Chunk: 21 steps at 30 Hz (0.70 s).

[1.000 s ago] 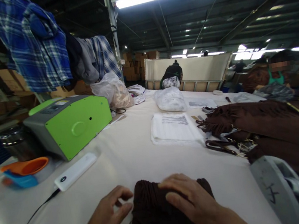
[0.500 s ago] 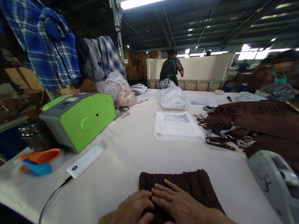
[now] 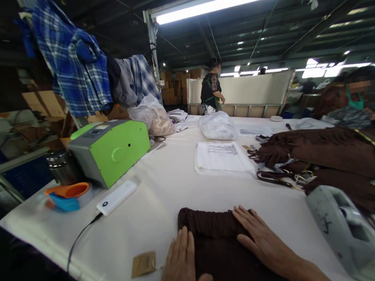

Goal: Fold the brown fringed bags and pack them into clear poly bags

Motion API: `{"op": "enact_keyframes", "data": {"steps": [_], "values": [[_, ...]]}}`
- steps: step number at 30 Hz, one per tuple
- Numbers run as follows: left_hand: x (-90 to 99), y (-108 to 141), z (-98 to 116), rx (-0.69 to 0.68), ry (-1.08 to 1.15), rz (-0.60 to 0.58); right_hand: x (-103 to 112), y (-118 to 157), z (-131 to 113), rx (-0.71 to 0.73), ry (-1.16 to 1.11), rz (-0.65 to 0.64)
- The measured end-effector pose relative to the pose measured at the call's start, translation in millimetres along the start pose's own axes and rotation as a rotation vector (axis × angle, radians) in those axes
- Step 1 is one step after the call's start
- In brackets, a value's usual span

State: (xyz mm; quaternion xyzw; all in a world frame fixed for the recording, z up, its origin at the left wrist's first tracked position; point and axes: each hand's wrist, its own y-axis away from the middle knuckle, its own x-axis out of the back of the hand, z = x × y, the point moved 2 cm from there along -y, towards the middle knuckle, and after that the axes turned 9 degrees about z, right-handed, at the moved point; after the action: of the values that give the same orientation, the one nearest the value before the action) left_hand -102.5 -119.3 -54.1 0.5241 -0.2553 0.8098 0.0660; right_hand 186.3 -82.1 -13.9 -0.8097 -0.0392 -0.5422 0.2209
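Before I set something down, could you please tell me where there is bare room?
Bare: between the white power bank and the paper stack, and between the right hand and the grey dispenser. Crowded: the right side, with brown bags.

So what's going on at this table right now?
A person has both hands flat at a dark brown fabric item: the left hand along its left edge, the right hand on its right side. A tan tag lies left of it on the white table; more brown items are heaped to the right.
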Motion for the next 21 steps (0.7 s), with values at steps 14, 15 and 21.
{"op": "enact_keyframes", "data": {"steps": [14, 15, 21], "values": [[79.4, -78, -2, 0.306, -0.133, 0.119, 4, 26, -7, 0.017, 0.153, 0.063], [75.9, -84, -6, 0.294, -0.126, 0.106, 3, 29, -7, 0.026, 0.161, 0.079], [65.3, -80, 15, 0.121, -0.048, 0.049, 17, 29, -40, 0.125, 0.132, 0.207]]}}
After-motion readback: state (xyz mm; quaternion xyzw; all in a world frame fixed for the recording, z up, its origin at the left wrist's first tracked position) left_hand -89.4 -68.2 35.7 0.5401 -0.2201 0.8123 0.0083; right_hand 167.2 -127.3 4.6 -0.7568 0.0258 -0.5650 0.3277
